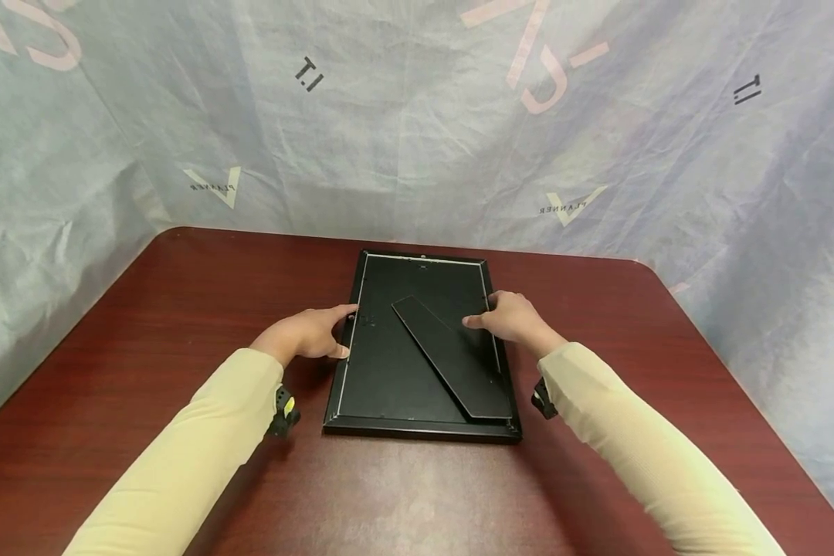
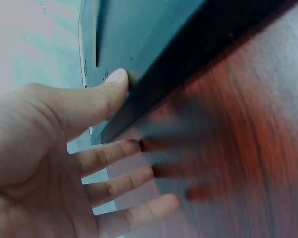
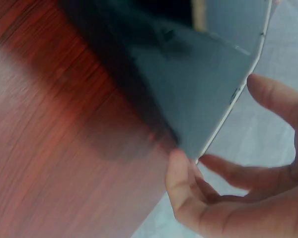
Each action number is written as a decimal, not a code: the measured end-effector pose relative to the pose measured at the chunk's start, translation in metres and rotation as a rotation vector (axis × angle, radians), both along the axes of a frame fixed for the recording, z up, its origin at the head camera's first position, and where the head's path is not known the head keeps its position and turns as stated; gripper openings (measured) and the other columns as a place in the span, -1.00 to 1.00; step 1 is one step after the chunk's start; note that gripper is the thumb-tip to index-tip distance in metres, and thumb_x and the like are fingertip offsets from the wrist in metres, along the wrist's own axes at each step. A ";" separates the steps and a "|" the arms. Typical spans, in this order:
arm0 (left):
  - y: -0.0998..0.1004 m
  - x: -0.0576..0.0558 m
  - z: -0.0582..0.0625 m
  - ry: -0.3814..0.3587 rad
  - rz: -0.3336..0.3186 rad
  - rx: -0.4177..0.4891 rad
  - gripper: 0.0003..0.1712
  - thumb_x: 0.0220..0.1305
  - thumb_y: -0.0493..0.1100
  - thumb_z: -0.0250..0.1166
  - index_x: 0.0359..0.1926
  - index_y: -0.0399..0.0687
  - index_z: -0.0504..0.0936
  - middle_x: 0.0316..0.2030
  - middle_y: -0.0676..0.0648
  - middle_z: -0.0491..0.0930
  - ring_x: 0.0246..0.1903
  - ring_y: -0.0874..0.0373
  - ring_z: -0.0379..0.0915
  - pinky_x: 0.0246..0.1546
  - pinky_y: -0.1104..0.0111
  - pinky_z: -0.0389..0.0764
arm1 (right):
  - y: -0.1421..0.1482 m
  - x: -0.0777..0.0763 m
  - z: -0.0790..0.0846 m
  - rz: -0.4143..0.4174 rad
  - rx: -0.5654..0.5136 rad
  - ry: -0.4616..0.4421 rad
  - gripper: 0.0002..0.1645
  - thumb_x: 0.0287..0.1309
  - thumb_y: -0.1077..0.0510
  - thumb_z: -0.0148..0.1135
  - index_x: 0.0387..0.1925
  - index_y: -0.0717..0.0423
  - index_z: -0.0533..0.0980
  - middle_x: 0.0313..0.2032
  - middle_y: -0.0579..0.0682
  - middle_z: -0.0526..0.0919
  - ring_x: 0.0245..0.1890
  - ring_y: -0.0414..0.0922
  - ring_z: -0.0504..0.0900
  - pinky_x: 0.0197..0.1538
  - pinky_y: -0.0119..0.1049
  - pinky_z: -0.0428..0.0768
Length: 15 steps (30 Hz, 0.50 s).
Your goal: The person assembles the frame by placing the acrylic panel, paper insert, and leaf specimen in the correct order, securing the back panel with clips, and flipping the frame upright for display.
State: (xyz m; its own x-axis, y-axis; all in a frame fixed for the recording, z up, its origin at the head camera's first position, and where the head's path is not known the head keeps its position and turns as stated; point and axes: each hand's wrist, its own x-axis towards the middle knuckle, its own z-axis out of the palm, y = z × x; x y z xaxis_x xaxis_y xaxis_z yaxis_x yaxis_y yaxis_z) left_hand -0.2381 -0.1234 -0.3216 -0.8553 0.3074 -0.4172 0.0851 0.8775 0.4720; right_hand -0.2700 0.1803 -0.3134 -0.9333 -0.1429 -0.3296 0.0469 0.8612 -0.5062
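Note:
A black picture frame [image 1: 389,371] lies with its back up on the table, its long sides running away from me. Its easel leg [image 1: 452,355] slants across the backing and looks flat against it. At the frame's left edge is my left hand [image 1: 309,332]. The left wrist view shows that thumb touching the rim [image 2: 139,94], the other visible fingers stretched out low beside it. My right hand [image 1: 514,316] holds the right edge, thumb over the backing. In the right wrist view its fingers [image 3: 181,183] curl at the frame's edge.
The reddish-brown wooden table [image 1: 181,309] extends on both sides and has rounded far corners. Pale printed cloth [image 1: 403,139] hangs behind and along the sides. A dark strapped device [image 1: 283,409] sits at the left wrist, another [image 1: 544,398] at the right.

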 end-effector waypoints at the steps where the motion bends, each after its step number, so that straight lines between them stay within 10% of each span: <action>1: 0.000 0.000 0.000 -0.012 0.011 0.022 -0.04 0.40 -0.23 0.32 0.62 -0.18 -0.05 0.49 -0.40 0.14 0.41 -0.29 0.19 0.29 -0.11 0.38 | 0.003 0.000 0.000 -0.014 0.003 -0.004 -0.04 0.40 -0.09 0.23 0.51 0.44 0.09 0.44 0.43 0.22 0.41 0.31 0.27 0.33 0.18 0.39; 7: 0.004 -0.005 0.002 -0.060 0.158 0.139 -0.08 0.45 -0.24 0.18 0.61 -0.28 -0.16 0.49 -0.40 0.13 0.34 -0.28 0.31 -0.06 -0.05 0.65 | 0.016 0.001 0.000 -0.049 -0.023 -0.104 0.14 0.35 -0.20 0.24 0.54 0.45 -0.06 0.49 0.45 0.07 0.07 0.19 0.53 -0.03 -0.06 0.62; 15: 0.014 -0.007 0.005 -0.072 0.339 0.230 -0.22 0.55 -0.12 0.11 0.55 -0.42 0.00 0.43 -0.44 0.19 0.33 -0.28 0.32 -0.07 -0.02 0.68 | 0.022 0.003 -0.010 -0.080 -0.102 -0.213 0.27 0.24 -0.28 0.34 0.56 0.41 -0.08 0.51 0.38 0.06 -0.19 -0.05 0.43 -0.42 -0.33 0.44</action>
